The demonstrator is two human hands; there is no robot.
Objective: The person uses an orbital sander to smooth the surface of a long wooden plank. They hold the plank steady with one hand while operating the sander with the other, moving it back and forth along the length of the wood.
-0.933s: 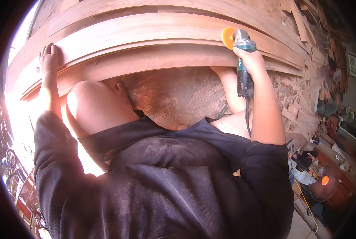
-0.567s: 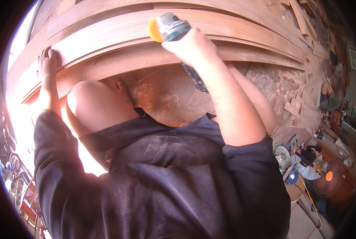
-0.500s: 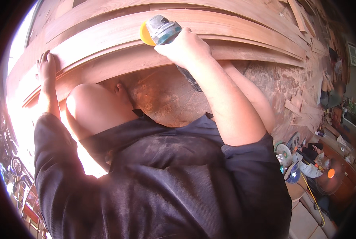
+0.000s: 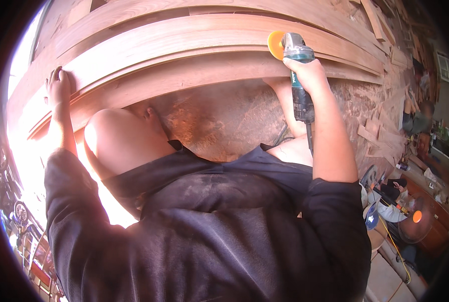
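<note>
My right hand is wrapped round the body of a teal and black angle grinder. Its yellow disc stands on edge at the face of a long, pale wooden board, right of the board's middle; whether disc and wood touch is hard to tell. At the board's left end, my left hand holds the wood, its fingers curled over the edge. A second wooden board lies along the near side of the first. The grinder's cord runs down beside my right forearm.
My bare knees stick out on both sides of a dusty floor patch. More long planks lie beyond. Wood offcuts are scattered at the right, near a standing fan and a yellow cable. Another person is far right.
My right hand has carried the grinder rightward along the board, and the tool now points more straight away from me. My left hand stays at the board's left end.
</note>
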